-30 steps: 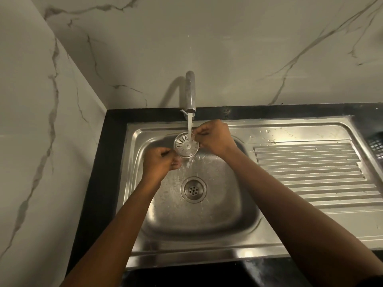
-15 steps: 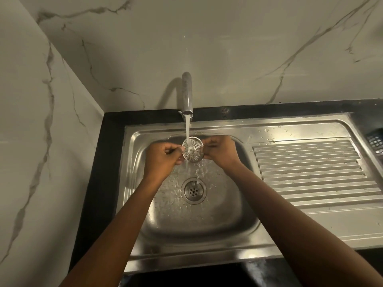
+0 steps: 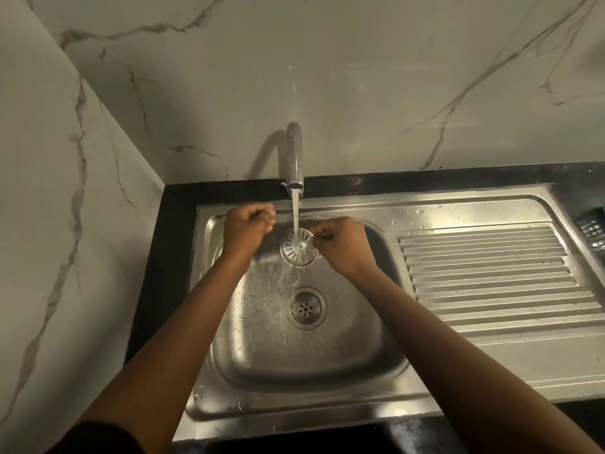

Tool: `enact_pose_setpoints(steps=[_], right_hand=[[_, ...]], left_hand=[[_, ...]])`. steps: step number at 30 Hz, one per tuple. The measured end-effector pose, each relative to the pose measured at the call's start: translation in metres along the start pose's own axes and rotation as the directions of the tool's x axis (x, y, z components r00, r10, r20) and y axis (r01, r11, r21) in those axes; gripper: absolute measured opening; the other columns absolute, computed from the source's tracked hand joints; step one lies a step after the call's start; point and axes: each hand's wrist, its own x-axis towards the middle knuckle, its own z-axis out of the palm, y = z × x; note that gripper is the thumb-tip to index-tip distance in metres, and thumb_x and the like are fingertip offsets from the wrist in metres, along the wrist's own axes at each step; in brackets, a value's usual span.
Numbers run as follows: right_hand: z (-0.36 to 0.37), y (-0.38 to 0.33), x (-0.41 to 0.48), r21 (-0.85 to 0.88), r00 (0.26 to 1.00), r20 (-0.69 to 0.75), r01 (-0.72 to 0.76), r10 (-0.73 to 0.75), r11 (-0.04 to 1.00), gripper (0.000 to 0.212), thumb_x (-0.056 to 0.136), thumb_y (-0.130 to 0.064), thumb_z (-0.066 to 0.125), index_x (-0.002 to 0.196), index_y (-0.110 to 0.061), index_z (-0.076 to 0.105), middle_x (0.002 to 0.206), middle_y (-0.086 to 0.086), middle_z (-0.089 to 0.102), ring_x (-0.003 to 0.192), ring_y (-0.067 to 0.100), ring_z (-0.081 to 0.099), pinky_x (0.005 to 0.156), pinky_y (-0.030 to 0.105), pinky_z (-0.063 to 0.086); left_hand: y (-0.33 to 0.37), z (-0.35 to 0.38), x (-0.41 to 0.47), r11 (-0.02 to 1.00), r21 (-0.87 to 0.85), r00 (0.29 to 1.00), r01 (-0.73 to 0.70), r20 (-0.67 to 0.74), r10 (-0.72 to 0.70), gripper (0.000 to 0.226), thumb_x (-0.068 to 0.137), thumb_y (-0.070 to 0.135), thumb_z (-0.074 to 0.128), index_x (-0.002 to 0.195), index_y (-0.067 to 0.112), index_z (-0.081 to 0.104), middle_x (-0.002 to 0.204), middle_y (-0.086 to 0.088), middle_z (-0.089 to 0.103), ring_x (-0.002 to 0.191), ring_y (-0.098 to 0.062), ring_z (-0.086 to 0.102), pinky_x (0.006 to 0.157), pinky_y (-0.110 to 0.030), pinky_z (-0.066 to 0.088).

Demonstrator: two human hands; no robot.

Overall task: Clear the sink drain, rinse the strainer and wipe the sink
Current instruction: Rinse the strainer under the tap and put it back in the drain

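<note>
A round metal strainer (image 3: 298,248) with radial slots hangs over the steel sink basin (image 3: 343,348), right under the running tap (image 3: 294,158). Water strikes its middle and splashes down toward the open drain (image 3: 305,308). My right hand (image 3: 339,245) pinches the strainer's right rim. My left hand (image 3: 247,229) is to the left of the stream, fingers curled into a fist, apart from the strainer and holding nothing I can see.
A ribbed draining board (image 3: 491,273) lies to the right of the basin. A dark basket-like object (image 3: 592,229) sits at the far right edge. Marble walls close in behind and on the left; a black counter (image 3: 163,273) frames the sink.
My left hand has let go of the strainer and drawn back to the left. The strainer has tipped from edge-on to facing up, held by the right hand alone.
</note>
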Motion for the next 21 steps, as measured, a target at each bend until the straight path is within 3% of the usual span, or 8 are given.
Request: enact_pose_setpoints(steps=[3,5,7,10,16,21], right_hand=[[-0.005,0.016,-0.012,0.067,0.996,-0.027,-0.080,0.082,0.994,0.010,0.087,-0.013,0.081,0.090,-0.021,0.085,0.073,-0.021,0.075,0.070,-0.010,0.071,0.067,0.005,0.052],[-0.007,0.026,-0.020,0.180,0.980,-0.023,-0.189,0.196,0.965,0.011,0.085,-0.009,0.081,0.088,-0.019,0.085,0.071,-0.015,0.077,0.069,-0.002,0.075,0.070,0.019,0.062],[-0.009,0.036,-0.029,0.296,0.954,-0.002,-0.285,0.299,0.912,0.011,0.084,-0.006,0.082,0.088,-0.017,0.084,0.076,-0.003,0.080,0.070,0.011,0.079,0.073,0.034,0.067],[-0.012,0.046,-0.043,0.421,0.935,0.029,-0.331,0.352,0.844,0.009,0.084,-0.005,0.082,0.086,-0.014,0.084,0.078,0.005,0.080,0.075,0.021,0.080,0.076,0.041,0.067],[-0.015,0.049,-0.059,0.487,0.917,0.034,-0.362,0.397,0.795,0.018,0.085,-0.003,0.080,0.079,-0.019,0.083,0.078,0.006,0.080,0.075,0.021,0.079,0.069,0.031,0.064],[-0.016,0.045,-0.061,0.480,0.913,0.022,-0.368,0.408,0.796,0.020,0.085,-0.002,0.080,0.075,-0.019,0.081,0.077,0.005,0.080,0.073,0.021,0.079,0.067,0.030,0.064]], left_hand=[[0.006,0.014,0.012,0.999,0.034,0.994,-0.001,0.108,-0.002,0.042,0.102,0.002,0.058,0.142,0.012,0.065,0.144,-0.008,0.067,0.129,-0.023,0.066,0.111,-0.043,0.054],[0.008,0.021,0.020,0.998,0.065,0.988,0.014,0.152,-0.024,0.051,0.104,0.003,0.055,0.154,0.012,0.052,0.158,-0.007,0.055,0.142,-0.023,0.056,0.119,-0.046,0.046],[0.008,0.027,0.027,0.997,0.069,0.983,0.027,0.180,-0.039,0.054,0.104,0.000,0.051,0.157,0.011,0.048,0.164,-0.008,0.048,0.148,-0.027,0.050,0.123,-0.050,0.041],[0.009,0.031,0.034,0.995,0.090,0.981,0.032,0.188,-0.048,0.053,0.104,-0.005,0.048,0.156,0.008,0.049,0.163,-0.011,0.050,0.150,-0.031,0.048,0.123,-0.053,0.040],[0.008,0.034,0.035,0.986,0.168,0.975,-0.011,0.219,-0.026,0.065,0.098,-0.017,0.042,0.157,0.008,0.046,0.162,-0.014,0.049,0.151,-0.031,0.046,0.124,-0.053,0.037],[0.012,0.041,0.031,0.971,0.230,0.969,-0.071,0.248,0.012,0.077,0.091,-0.024,0.038,0.157,0.014,0.048,0.163,-0.002,0.048,0.155,-0.021,0.040,0.125,-0.046,0.038]])
